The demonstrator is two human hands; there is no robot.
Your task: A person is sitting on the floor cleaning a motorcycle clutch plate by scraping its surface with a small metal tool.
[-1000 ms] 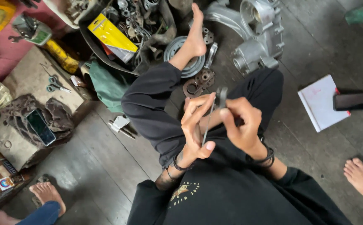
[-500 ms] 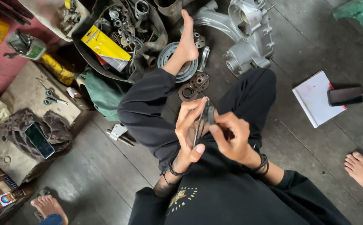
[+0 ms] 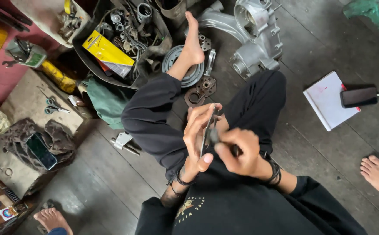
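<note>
Sitting cross-legged on a dark plank floor, a person pinches a thin flat metal part edge-on at the centre of the frame, its long axis running near vertical, tipped slightly right toward the top. The left hand is wrapped around its left side, fingers closed on it from top to thumb below, while the right hand is closed on a small dark tool touching the part's right face. A grey engine casing lies at upper centre.
</note>
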